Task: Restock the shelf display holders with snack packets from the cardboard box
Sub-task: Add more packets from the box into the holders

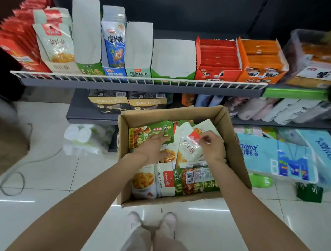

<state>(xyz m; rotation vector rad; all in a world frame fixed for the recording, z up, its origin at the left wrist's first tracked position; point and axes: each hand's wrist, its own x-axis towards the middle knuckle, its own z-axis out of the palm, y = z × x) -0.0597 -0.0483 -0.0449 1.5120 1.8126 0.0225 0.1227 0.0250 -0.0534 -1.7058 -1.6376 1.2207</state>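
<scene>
Both hands in cardboard box [236, 151]: left hand [152, 146] flat on green packet [152, 133], right hand [211, 147] pinching white packet [190, 147].

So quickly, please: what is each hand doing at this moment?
Left hand: open, fingers straight, resting on the green snack packet in the cardboard box.
Right hand: pinching the top of a white snack packet.

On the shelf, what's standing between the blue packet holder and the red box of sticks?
Head view: two holders stand there, a narrow green-fronted holder and a wider green-fronted holder, both showing only bare white card inside.
</scene>
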